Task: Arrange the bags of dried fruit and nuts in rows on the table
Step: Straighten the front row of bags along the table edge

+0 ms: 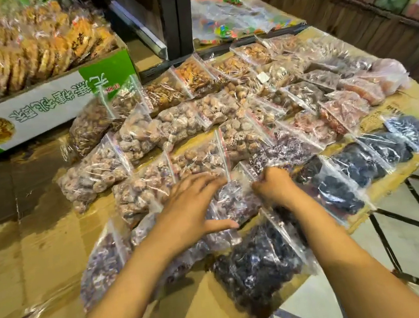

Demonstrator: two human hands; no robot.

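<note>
Green Chinese chars on the carton [56, 110], upside down from here: looks like 无蔗糖桃酥王, not 100% sure. Print on the cardboard sheet [391, 113], right side: too cut off to read.

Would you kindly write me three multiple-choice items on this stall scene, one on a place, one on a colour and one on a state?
1. Where does the green and white box stand?
A) at the far left, beside the rows of bags
B) on the floor
C) on a chair

2. What colour is the fruit in the bags at the near right?
A) yellow
B) near black
C) bright green

3. How does the left hand lie?
A) in a fist in the air
B) round a knife
C) flat, fingers straight, on a bag of reddish fruit

Answers: 1 A, the box sits left of the rows; 2 B, those bags look blue-black; 3 C, its fingers lie spread on the clear bag.
</note>
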